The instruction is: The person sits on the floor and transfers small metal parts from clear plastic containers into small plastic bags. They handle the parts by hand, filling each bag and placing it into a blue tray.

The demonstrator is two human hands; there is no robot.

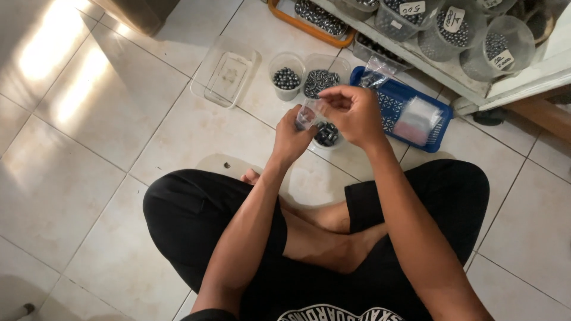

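I sit cross-legged on a tiled floor. My left hand point(292, 135) grips a small clear plastic bag point(307, 113) from below. My right hand point(352, 113) pinches the top of the same bag from above. Directly under my hands stands a clear tub point(326, 135) of dark metal balls, partly hidden by my fingers. Just beyond stand two more clear cups, one with dark steel balls point(286, 78) and one with smaller balls point(322, 80).
A blue basket point(389, 110) holding small clear bags lies to the right. An empty clear lidded box point(227, 71) lies at the left. A low shelf point(452, 83) at the back carries labelled tubs of balls, and an orange-rimmed tray point(309, 25) sits beside it.
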